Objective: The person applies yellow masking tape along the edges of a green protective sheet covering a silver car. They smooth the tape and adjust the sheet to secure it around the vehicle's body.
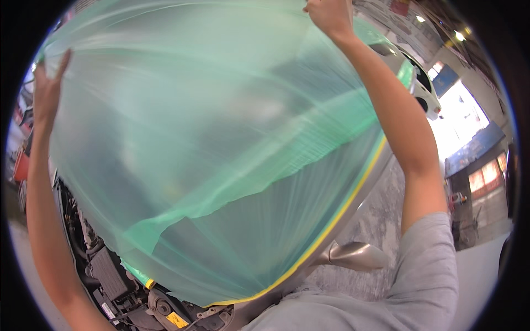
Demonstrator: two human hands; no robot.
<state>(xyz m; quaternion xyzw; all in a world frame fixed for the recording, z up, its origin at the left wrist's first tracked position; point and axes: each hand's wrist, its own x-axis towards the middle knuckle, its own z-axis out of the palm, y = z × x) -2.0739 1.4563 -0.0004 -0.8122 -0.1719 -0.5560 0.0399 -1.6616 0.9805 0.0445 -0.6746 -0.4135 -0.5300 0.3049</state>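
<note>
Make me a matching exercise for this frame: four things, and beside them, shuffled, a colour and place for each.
Things
1. plastic sheet
2. tape
3. side mirror
4. engine parts

Colours and places
A. mostly dark, at the lower left of the picture
B. yellow, along a curved edge
C. silvery, at the lower right, near the grey shirt
D. see-through green, spread across the middle

Pairs: 1-D, 2-B, 3-C, 4-A
</note>
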